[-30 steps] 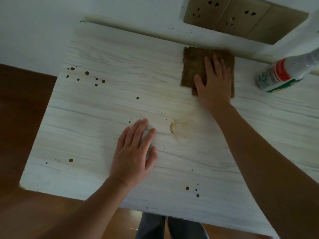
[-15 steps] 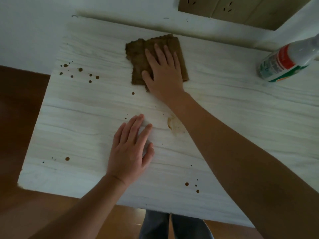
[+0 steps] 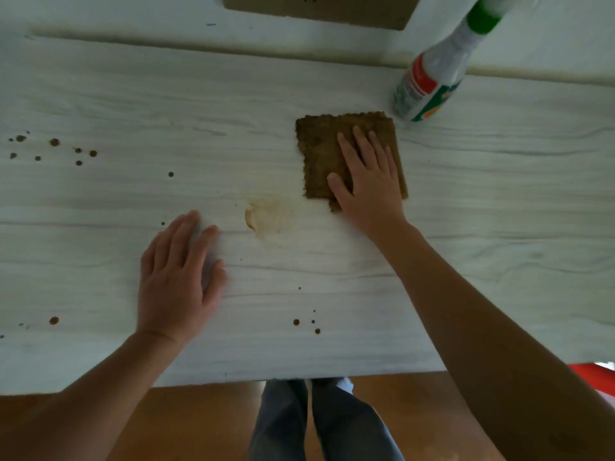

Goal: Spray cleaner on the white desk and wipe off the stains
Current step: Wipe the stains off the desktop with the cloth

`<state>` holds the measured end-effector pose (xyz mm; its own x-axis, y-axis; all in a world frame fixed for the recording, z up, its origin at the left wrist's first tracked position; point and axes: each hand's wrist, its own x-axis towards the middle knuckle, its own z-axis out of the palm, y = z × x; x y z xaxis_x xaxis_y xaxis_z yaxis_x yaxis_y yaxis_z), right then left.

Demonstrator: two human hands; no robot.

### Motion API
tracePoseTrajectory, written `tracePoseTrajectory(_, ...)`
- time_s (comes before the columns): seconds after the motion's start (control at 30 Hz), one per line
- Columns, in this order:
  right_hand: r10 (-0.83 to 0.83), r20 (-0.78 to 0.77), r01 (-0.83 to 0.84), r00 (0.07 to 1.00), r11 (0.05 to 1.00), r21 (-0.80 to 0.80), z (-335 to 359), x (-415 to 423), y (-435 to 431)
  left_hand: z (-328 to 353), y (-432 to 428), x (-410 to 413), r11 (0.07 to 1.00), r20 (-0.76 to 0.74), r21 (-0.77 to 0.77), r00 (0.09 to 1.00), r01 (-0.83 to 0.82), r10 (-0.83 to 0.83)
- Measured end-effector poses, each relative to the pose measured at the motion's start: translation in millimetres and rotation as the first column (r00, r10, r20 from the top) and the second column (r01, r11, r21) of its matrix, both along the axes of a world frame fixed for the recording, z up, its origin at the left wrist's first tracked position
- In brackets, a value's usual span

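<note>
The white wood-grain desk (image 3: 466, 201) carries brown stains: a cluster of dots at the far left (image 3: 55, 142), a few near the front edge (image 3: 296, 322) and a pale smeared patch (image 3: 268, 217) in the middle. A brown square cloth (image 3: 319, 154) lies right of centre. My right hand (image 3: 369, 181) presses flat on the cloth, fingers spread. My left hand (image 3: 179, 277) rests flat on the bare desk, left of the smear, holding nothing. The spray bottle (image 3: 429, 84), white with a red and green label, stands behind the cloth at the back right.
A white wall with a beige socket panel (image 3: 319, 8) runs along the back of the desk. Below the front edge are brown floor (image 3: 199, 424), my legs in grey trousers (image 3: 319, 424), and something red (image 3: 595, 377) at the right.
My right hand has slid the cloth from the back left of the desk to the right, stopping close to the spray bottle. The left hand stays flat in place. The camera view shifted right.
</note>
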<state>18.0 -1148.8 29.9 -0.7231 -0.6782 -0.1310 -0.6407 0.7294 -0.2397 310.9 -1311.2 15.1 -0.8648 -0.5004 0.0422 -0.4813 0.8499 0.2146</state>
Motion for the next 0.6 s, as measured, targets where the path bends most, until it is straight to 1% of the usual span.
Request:
tracePoseTrajectory(0.23, -0.174, -0.025, 0.175, 0.984, 0.985, 0.015, -1.0, 15.8, 97.3, 6.3, 3.2, -2.5, 1.000, -0.004, 0.022, 1.000, -0.022, 0.022)
tracePoseTrajectory(0.33, -0.245, -0.018, 0.245, 0.969, 0.969, 0.022, 0.8, 15.8, 126.4, 8.7, 4.1, -3.5, 0.998, -0.005, 0.047, 0.999, -0.036, 0.036)
tracePoseTrajectory(0.43, -0.280, -0.019, 0.280, 0.960, 0.959, 0.041, 0.9, -4.1, 125.4, 10.3, 5.9, -4.0, 0.997, -0.012, 0.057, 0.999, -0.043, 0.043)
tracePoseTrajectory(0.6, -0.407, -0.018, 0.407, 0.913, 0.912, 0.051, -2.6, -29.1, 87.4, 8.7, 5.4, -3.0, 0.999, -0.012, 0.041, 0.999, -0.035, 0.036)
